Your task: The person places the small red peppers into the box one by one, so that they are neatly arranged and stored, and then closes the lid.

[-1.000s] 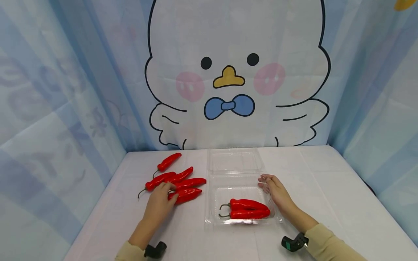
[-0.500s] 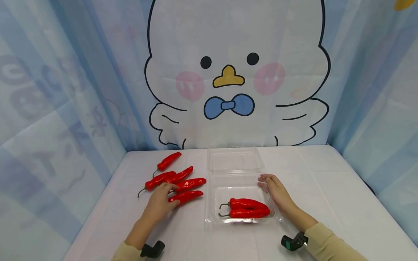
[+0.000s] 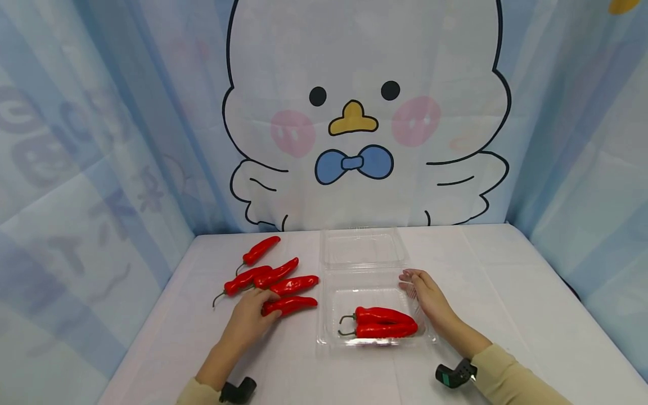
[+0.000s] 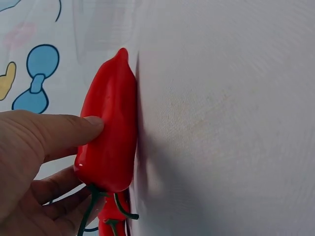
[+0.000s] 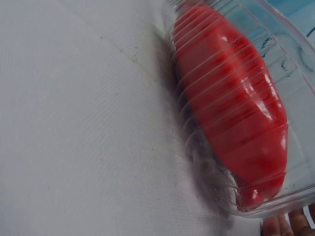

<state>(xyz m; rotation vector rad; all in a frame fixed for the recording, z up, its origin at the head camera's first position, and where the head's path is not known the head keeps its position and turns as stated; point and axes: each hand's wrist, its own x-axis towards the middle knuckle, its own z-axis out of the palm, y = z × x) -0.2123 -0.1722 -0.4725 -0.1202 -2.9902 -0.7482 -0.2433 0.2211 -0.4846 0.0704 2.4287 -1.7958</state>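
A: Nearest stuff first?

B: Two beige sleeves point(image 3: 516, 377), a black device point(image 3: 453, 374) by each cuff. Then two red peppers point(image 3: 382, 331) inside the clear box point(image 3: 349, 301), side by side near its front wall, stems left.

A: Left hand?

B: Left hand point(image 3: 250, 316) was clamped on one pepper, the held pepper point(image 3: 293, 305): thumb on one side, other fingers on the far side. It sat left of the box, tip pointing at the box's edge, just beside it.

A: Lifted or on the bench point(image 3: 486, 281)?

B: Couldn't tell; it was low, at most slightly off.

A: Right hand?

B: Right hand point(image 3: 427, 295) lay against the box's right wall toward the back, fingers together and fairly straight. The right wrist view caught just some fingertips past the plastic.

A: Past that?

B: Loose peppers behind the held one: one just behind it point(image 3: 295, 285), then two touching or nearly so point(image 3: 277, 274), and a lone pepper point(image 3: 261, 250) farthest back.

A: Lid?

B: Lid point(image 3: 361, 249) was folded open flat behind the box. Last, a pale blue curtain point(image 3: 354, 56) with a cartoon bird and blue bow tie point(image 3: 352, 163).
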